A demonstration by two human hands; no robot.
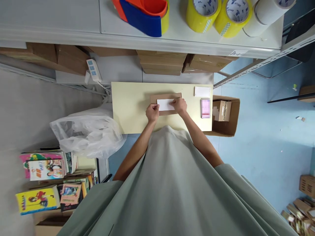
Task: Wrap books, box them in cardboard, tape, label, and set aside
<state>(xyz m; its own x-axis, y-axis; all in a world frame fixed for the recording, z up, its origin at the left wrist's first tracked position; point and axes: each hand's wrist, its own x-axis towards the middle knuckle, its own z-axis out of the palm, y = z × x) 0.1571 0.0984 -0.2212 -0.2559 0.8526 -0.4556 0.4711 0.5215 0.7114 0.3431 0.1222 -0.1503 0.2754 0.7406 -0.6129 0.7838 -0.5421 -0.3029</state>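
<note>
A white label (pixel 165 105) lies over a flat brown cardboard box (pixel 164 97) on the pale yellow table (pixel 130 105). At the label's left end, my left hand (pixel 152 112) is closed, pinching its edge. My right hand (pixel 180 105) is closed over the label's right end, with the fingertips on it. Part of the box is hidden under both hands and the label; whether the label touches the box all over, I cannot tell. To the right on the table lie a white stack of labels (pixel 202 91) and a pink card-like item (pixel 205 108).
An open cardboard carton (pixel 233 114) with a smaller box stands against the table's right end. A clear plastic bag (pixel 86 131) hangs at the left, near stacked books (pixel 46 168). The shelf above bears a tape dispenser (pixel 145 18) and yellow tape rolls (pixel 203 19).
</note>
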